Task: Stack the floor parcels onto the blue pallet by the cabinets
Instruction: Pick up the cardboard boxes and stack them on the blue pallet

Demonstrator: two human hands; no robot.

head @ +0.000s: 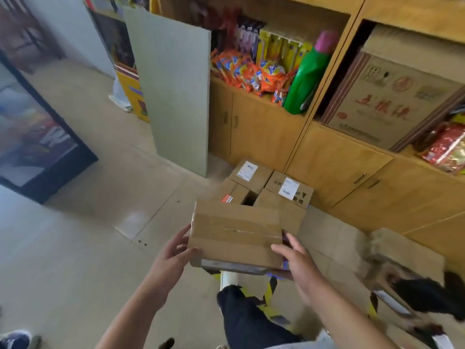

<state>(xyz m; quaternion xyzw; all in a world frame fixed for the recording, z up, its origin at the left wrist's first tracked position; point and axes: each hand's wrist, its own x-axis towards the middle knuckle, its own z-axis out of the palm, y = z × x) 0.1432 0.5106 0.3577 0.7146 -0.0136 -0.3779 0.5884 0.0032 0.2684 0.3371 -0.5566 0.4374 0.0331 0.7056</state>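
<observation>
— Cardboard parcel (236, 235) in the air in the head view, carried level between both hands, just short of the stack (266, 187) at the foot of the cabinets (339, 170)

— Grip check: left hand (173, 250) flat, fingers spread along the left side. The right hand (294, 258) is clamped on the near right corner, thumb on top, fingers underneath

— And the blue pallet?

— Can't see it, probably hidden under those boxes. I'd say the play is to keep the parcel level and set it square across the front pair so it bridges that dark gap. Seat the far edge first, slide the fingers out last

— More floor parcels (402, 253) waiting off to the right, badly blurred

— Storage above: the open shelf (297, 21) holds a heap of orange sachets (251, 71), with a green bottle (307, 79) leaning against its right wall. In the next compartment, one big printed carton (377, 104) fills nearly the whole space
</observation>
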